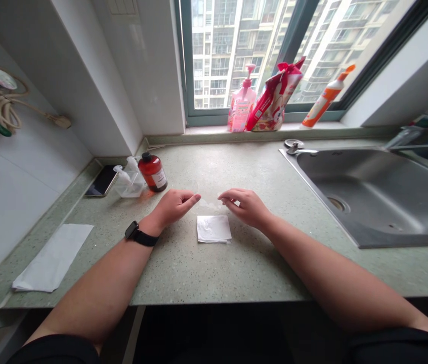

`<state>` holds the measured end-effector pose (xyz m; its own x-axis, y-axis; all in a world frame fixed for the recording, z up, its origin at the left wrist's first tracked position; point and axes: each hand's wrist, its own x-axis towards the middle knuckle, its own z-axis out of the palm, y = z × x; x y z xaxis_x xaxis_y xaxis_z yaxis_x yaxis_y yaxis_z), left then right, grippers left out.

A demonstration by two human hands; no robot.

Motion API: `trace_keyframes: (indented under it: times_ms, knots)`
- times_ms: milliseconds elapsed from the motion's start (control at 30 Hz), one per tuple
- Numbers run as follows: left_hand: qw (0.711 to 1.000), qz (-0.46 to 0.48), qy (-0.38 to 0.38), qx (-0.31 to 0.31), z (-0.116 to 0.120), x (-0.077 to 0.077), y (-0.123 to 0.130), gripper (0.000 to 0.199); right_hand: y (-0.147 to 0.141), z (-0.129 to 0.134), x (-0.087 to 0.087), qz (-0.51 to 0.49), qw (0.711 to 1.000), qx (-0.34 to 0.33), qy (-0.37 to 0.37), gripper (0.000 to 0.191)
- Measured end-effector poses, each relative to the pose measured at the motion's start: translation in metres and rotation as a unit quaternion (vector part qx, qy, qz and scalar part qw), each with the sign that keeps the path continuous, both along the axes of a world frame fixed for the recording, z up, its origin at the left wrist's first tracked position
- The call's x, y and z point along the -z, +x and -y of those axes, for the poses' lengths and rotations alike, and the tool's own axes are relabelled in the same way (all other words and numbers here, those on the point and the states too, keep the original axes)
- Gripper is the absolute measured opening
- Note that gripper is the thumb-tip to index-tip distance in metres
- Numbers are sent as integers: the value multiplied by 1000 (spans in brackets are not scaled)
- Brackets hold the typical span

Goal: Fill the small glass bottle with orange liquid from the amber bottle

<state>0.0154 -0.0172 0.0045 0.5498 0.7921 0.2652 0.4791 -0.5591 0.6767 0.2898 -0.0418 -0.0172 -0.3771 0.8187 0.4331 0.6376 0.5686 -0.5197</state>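
My left hand (178, 205), with a black watch at the wrist, has its thumb and fingers pinched together. Opposite it, my right hand (242, 202) is curled, fingertips pressed together. Between the two hands is a faint clear, shiny patch (211, 205); whether it is a thin film or wetness on the counter is unclear, and what the fingers hold cannot be made out. A folded white cloth or paper (214, 229) lies flat just in front of the hands. Behind my left hand stands an amber bottle (152, 173) with a black cap.
Clear pump-topped containers (130, 184) and a phone (102, 181) sit at the left, with a longer white folded sheet (52, 258) nearer. A steel sink (381, 197) fills the right. Pink bottle (242, 108), red bag (274, 101) and orange-white bottle (324, 103) line the sill.
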Motion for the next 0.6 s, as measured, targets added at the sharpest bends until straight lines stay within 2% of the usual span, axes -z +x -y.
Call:
trace_keyframes:
  times_ms: [600]
  knots:
    - [1000,-24,-2,18,-1,3,2,57,0,-1,2,18,999,-25,-10,23]
